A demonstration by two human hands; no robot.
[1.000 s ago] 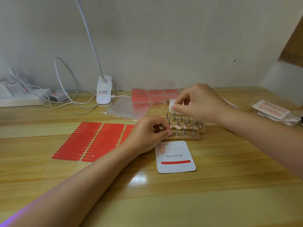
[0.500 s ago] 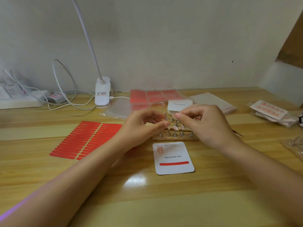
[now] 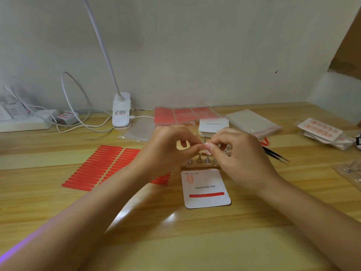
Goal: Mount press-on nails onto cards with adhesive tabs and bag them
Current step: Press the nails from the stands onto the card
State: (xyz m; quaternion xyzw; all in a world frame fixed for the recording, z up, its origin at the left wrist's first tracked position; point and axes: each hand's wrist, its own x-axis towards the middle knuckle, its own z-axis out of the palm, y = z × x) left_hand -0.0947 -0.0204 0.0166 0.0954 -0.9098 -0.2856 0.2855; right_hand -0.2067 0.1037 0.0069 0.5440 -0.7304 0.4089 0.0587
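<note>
The wooden table (image 3: 195,241) carried the whole work area. A sheet of red adhesive strips (image 3: 97,169) lay at the left, partly under the left forearm. The white card (image 3: 207,189), printed "Handmade Nail", lay flat near the table's middle with one nail (image 3: 189,178) mounted at its upper left and a red strip (image 3: 206,195) along its lower edge. Behind it stood the wooden rack (image 3: 203,162) of small metal nail stands. The left hand (image 3: 166,151) and right hand (image 3: 240,155) met above the rack, both pinching a small pale item (image 3: 206,147) between fingertips; whether it was a nail or a tab could not be told. A press-on nail is judged light, thin, glossy and easily flicked away, so it should be held by its side edges. Compared with half a second earlier, the fingertips had closed together.
</note>
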